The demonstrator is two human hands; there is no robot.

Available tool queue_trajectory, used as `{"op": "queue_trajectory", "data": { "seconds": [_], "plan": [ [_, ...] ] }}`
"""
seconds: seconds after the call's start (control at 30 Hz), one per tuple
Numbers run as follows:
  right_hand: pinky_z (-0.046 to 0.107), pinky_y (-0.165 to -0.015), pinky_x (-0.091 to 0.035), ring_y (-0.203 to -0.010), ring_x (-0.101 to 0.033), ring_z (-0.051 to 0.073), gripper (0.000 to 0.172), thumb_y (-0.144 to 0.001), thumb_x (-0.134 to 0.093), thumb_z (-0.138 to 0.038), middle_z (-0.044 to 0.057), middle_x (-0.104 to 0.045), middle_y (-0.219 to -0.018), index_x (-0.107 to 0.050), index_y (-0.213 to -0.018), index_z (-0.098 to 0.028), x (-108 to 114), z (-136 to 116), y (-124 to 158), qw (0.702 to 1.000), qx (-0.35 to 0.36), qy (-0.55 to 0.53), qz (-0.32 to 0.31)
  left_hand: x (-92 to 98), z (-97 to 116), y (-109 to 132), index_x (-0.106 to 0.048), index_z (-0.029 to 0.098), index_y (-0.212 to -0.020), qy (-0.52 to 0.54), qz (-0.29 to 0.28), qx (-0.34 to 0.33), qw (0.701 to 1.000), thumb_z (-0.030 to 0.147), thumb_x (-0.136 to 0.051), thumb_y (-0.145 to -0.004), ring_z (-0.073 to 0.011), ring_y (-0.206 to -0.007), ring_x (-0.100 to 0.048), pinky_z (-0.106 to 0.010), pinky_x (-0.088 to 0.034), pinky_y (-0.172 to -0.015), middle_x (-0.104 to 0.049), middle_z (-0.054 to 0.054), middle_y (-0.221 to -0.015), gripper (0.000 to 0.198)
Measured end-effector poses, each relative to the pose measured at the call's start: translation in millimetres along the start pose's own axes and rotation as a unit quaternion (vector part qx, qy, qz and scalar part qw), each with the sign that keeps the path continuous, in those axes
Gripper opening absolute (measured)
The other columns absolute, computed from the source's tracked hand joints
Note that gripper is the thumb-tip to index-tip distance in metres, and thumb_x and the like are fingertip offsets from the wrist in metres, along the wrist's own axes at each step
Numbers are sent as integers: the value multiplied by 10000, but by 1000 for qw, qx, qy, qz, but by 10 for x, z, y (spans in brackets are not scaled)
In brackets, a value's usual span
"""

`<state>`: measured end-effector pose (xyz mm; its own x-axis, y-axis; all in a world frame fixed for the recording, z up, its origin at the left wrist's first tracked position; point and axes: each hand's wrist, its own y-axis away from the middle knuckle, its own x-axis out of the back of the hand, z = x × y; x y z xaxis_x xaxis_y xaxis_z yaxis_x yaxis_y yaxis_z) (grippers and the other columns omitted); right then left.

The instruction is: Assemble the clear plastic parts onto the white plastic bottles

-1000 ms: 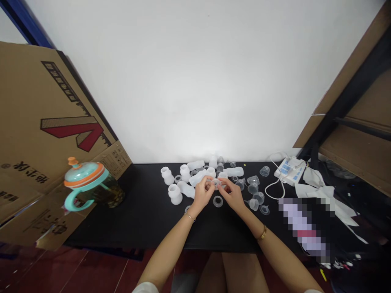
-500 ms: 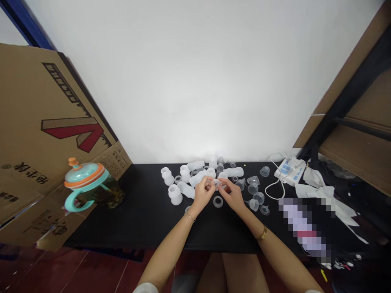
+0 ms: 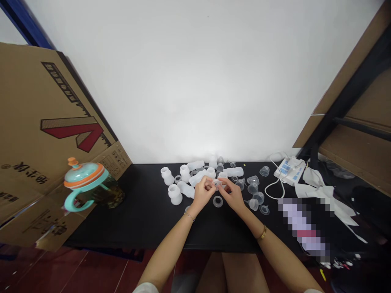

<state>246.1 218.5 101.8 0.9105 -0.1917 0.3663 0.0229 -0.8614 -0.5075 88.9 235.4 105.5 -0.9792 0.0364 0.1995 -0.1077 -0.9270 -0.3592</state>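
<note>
Between my left hand (image 3: 204, 192) and my right hand (image 3: 231, 193) is a small translucent ring-shaped part (image 3: 216, 182), pinched by the fingers of both. Its finer details are too small to make out. Just below it on the black table lies a clear ring (image 3: 218, 201). White bottles (image 3: 175, 194) with wavy sides stand or lie left of and behind my hands, one lying bottle (image 3: 233, 171) to the right. Clear domed caps (image 3: 253, 187) and a flat clear lid with a tab (image 3: 264, 209) are scattered beside my right hand.
A teal and orange lidded jug (image 3: 91, 183) with dark contents stands at the left by a large cardboard box (image 3: 36, 134). To the right are a white power strip (image 3: 289, 171) with its cord, white paper pieces (image 3: 320, 195) and a pixelated object (image 3: 305, 228). A white wall (image 3: 201, 81) rises behind the table.
My fingers have shifted very slightly around the translucent ring-shaped part. The things on the table lie as before.
</note>
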Motion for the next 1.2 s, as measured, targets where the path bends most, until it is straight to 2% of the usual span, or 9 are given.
{"op": "queue_trajectory", "data": {
  "seconds": [0.13,0.3,0.47,0.67,0.83,1.2],
  "plan": [
    [250,-523,-474,-510,-547,113,284,-907,-584,-367,24,-704,-857,-684,-1114,-200,-20,35,14,1000,15,6,15,-2,6,13,-492,202,-850,6,1,-6,1000,337,-630,-838,-87,-465,-445,-200,-325,-498,-517,81,-522,193],
    [261,-537,-465,-529,-504,110,273,-936,-553,-337,39,-653,-900,-672,-1140,-199,-8,12,21,999,40,8,32,-4,19,30,-537,191,-898,-1,-5,-22,1000,389,-603,-885,-112,-523,-543,-218,-410,-530,-602,38,-603,209],
    [262,-527,-463,-525,-493,105,250,-935,-561,-350,40,-617,-926,-626,-1127,-203,27,-34,9,997,24,-5,67,0,-6,27,-612,172,-906,4,-27,-26,999,421,-583,-908,-135,-591,-599,-241,-461,-555,-677,-21,-728,250],
    [262,-542,-458,-539,-502,102,186,-933,-572,-320,33,-613,-928,-646,-1060,-205,14,-5,6,997,40,-9,59,-4,3,16,-630,170,-1106,-1,-39,-39,998,345,-593,-895,-121,-558,-571,-228,-437,-539,-677,-12,-713,277],
    [266,-535,-453,-538,-497,99,185,-939,-569,-298,38,-611,-960,-664,-1078,-221,10,-2,14,997,52,-12,49,-12,28,9,-619,169,-1035,18,-37,-38,998,298,-613,-863,-110,-535,-550,-220,-421,-536,-640,12,-658,215],
    [267,-526,-470,-519,-507,112,272,-924,-577,-347,39,-670,-921,-646,-1152,-215,0,19,4,999,43,6,32,-15,17,19,-587,179,-957,80,-7,3,997,335,-665,-828,-108,-551,-581,-217,-436,-551,-643,21,-681,217]
  ]
}}
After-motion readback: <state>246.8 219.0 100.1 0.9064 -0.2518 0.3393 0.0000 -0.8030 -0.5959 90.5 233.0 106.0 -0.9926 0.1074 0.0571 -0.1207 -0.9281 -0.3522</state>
